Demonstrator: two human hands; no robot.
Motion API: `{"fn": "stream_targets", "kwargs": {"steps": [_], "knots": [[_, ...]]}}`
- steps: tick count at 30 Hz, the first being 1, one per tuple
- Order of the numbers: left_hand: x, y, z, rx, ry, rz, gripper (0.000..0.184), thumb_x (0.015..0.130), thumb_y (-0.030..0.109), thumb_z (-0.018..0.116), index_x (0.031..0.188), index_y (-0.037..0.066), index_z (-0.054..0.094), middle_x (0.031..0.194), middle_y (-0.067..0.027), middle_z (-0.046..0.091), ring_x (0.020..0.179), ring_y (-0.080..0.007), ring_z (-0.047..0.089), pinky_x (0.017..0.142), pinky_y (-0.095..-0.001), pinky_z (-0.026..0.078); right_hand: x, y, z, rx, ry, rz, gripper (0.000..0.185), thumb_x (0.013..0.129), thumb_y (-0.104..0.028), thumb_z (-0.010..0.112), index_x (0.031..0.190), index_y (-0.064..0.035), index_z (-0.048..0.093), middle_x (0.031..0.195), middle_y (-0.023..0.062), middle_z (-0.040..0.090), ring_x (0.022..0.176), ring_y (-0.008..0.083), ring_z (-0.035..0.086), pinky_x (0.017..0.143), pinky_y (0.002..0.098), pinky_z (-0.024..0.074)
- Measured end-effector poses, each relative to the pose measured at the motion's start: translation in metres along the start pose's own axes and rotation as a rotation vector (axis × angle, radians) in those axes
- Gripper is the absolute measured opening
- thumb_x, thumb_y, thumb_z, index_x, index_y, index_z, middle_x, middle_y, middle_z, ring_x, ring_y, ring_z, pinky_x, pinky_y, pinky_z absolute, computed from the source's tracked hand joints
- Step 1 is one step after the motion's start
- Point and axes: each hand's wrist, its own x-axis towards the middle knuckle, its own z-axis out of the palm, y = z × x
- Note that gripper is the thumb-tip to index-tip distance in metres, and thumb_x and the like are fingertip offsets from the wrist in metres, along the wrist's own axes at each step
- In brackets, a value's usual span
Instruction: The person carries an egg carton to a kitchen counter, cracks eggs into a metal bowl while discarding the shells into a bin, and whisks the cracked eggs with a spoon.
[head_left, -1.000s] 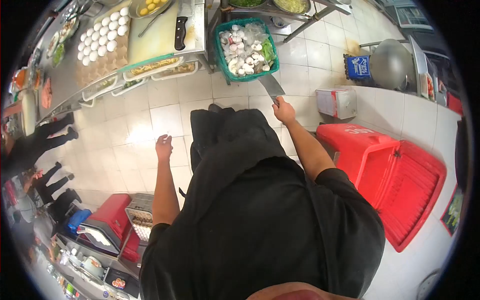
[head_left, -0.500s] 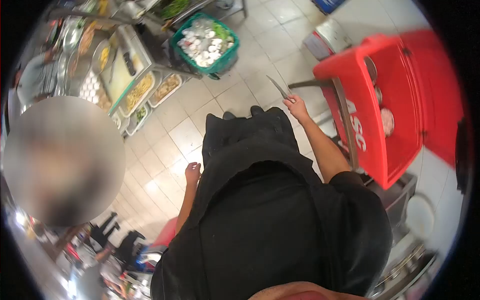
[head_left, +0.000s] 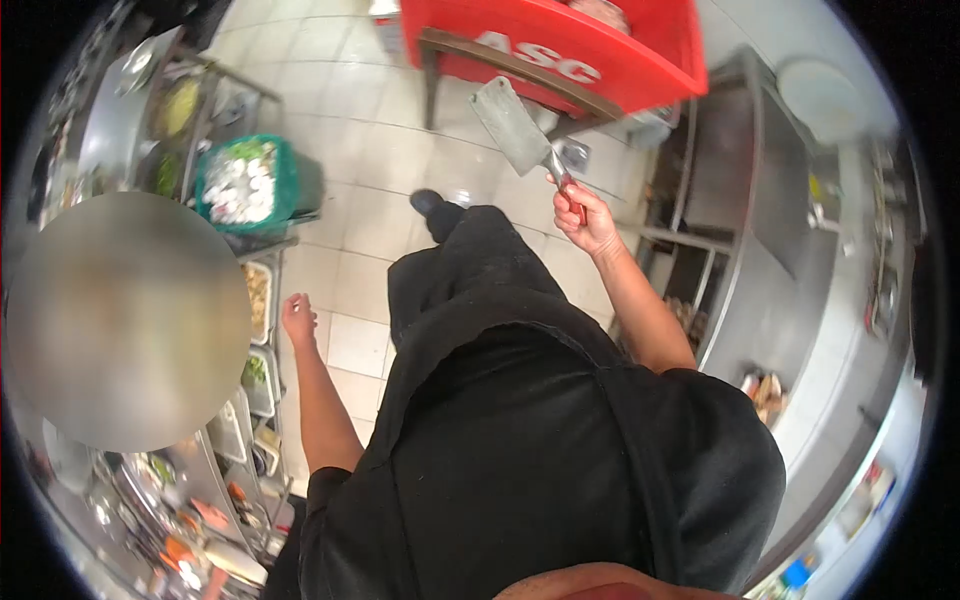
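Note:
My right hand point(head_left: 587, 218) is wrapped round the red-brown handle of a cleaver point(head_left: 512, 128). Its broad grey blade points up and to the left, in front of the red container point(head_left: 640, 62) marked ASC. Low at my left side hangs my left hand point(head_left: 299, 320), its fingers loosely curled; whether they are apart or pressed together is too small to tell. Nothing shows in it. Beyond it, at the upper left, stands a green basket point(head_left: 282, 190) full of eggshells and some greens.
Steel counter point(head_left: 770, 270) with shelves along the right. At the left, trays of food point(head_left: 258, 300) sit beside a worktable. A blurred disc hides part of that side. A wooden-looking frame point(head_left: 430, 85) stands by the red container. Tiled floor point(head_left: 350, 230) lies ahead.
My view has turned to the right; the red container is now ahead and the basket farther left. The cleaver, still in my right hand, now shows its flat side. One foot is forward.

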Motion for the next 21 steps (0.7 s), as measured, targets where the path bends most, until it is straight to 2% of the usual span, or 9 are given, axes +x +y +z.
{"fn": "stream_targets", "kwargs": {"steps": [6, 7, 8, 9, 11, 14, 15, 16, 21], "knots": [[-0.005, -0.077, 0.074, 0.29, -0.342, 0.191, 0.024, 0.091, 0.023, 0.067, 0.103, 0.003, 0.063, 0.069, -0.0036, 0.059, 0.045, -0.0118, 0.053, 0.035, -0.026, 0.039, -0.105, -0.02, -0.005, -0.066, 0.234, -0.3, 0.03, 0.096, -0.017, 0.057, 0.123, -0.0027, 0.055, 0.075, 0.0009, 0.052, 0.049, 0.0052, 0.038, 0.043, 0.0199, 0.0298], [-0.009, -0.085, 0.084, 0.254, -0.414, 0.132, 0.027, 0.086, 0.022, 0.069, 0.102, 0.001, 0.065, 0.073, -0.0088, 0.062, 0.049, -0.0149, 0.057, 0.044, -0.0314, 0.045, -0.114, -0.028, -0.01, -0.089, 0.275, -0.348, 0.023, 0.096, -0.016, 0.058, 0.116, -0.0041, 0.056, 0.075, -0.0001, 0.052, 0.05, 0.0042, 0.038, 0.043, 0.0193, 0.0293], [-0.004, -0.106, 0.094, 0.466, -0.423, 0.592, 0.029, 0.086, 0.022, 0.07, 0.103, 0.0, 0.065, 0.075, -0.0117, 0.064, 0.054, -0.0182, 0.059, 0.049, -0.0335, 0.049, -0.123, -0.034, -0.011, -0.192, 0.397, -0.431, 0.021, 0.095, -0.017, 0.061, 0.111, -0.0048, 0.056, 0.074, -0.0014, 0.051, 0.051, 0.0034, 0.038, 0.043, 0.0192, 0.0284], [-0.057, -0.039, 0.097, 0.548, -0.545, 0.296, 0.031, 0.086, 0.024, 0.07, 0.103, -0.002, 0.066, 0.083, -0.0157, 0.067, 0.069, -0.0235, 0.064, 0.065, -0.0372, 0.053, -0.129, -0.043, -0.01, -0.284, 0.485, -0.493, 0.016, 0.093, -0.015, 0.064, 0.104, -0.0051, 0.057, 0.071, -0.0024, 0.05, 0.051, 0.0029, 0.039, 0.043, 0.0195, 0.0273], [-0.028, -0.102, 0.11, 0.6, -0.6, 0.43, 0.036, 0.086, 0.026, 0.07, 0.106, -0.003, 0.066, 0.097, -0.0179, 0.069, 0.095, -0.027, 0.065, 0.086, -0.0371, 0.05, -0.146, -0.068, -0.017, -0.398, 0.773, -0.57, 0.018, 0.092, -0.014, 0.064, 0.106, -0.0031, 0.061, 0.07, -0.0033, 0.051, 0.051, 0.0027, 0.04, 0.043, 0.0197, 0.0261], [-0.034, -0.084, 0.12, 0.579, -0.679, 0.477, 0.034, 0.085, 0.023, 0.07, 0.106, -0.004, 0.066, 0.092, -0.0186, 0.07, 0.088, -0.0279, 0.067, 0.082, -0.0368, 0.051, -0.176, -0.111, -0.063, -0.447, 1.092, -0.705, 0.028, 0.091, -0.016, 0.067, 0.114, -0.0003, 0.063, 0.071, -0.0032, 0.053, 0.051, 0.0035, 0.04, 0.043, 0.0206, 0.0264], [-0.033, -0.069, 0.116, 0.549, -0.696, 0.458, 0.034, 0.085, 0.022, 0.07, 0.106, -0.004, 0.066, 0.09, -0.0186, 0.07, 0.086, -0.0283, 0.067, 0.08, -0.0372, 0.052, -0.184, -0.118, -0.081, -0.499, 1.189, -0.734, 0.037, 0.089, -0.017, 0.069, 0.118, 0.0047, 0.063, 0.094, 0.0086, 0.07, 0.08, 0.0142, 0.063, 0.071, 0.0289, 0.0495], [-0.021, -0.067, 0.118, 0.596, -0.642, 0.469, 0.031, 0.085, 0.021, 0.069, 0.103, -0.004, 0.066, 0.086, -0.0176, 0.07, 0.081, -0.027, 0.066, 0.077, -0.037, 0.052, -0.193, -0.12, -0.094, -0.483, 1.261, -0.81, 0.04, 0.088, -0.018, 0.07, 0.119, 0.0057, 0.062, 0.107, 0.015, 0.07, 0.095, 0.019, 0.065, 0.083, 0.0313, 0.0505], [0.018, -0.045, 0.14, 0.598, -0.49, 0.311, 0.02, 0.085, 0.018, 0.068, 0.09, -0.001, 0.062, 0.071, -0.0109, 0.064, 0.06, -0.0177, 0.059, 0.06, -0.0326, 0.052, -0.298, -0.146, -0.178, -0.662, 1.731, -0.96, 0.039, 0.087, -0.021, 0.07, 0.116, 0.0055, 0.063, 0.111, 0.0197, 0.07, 0.101, 0.0272, 0.068, 0.086, 0.0371, 0.0519]]}}
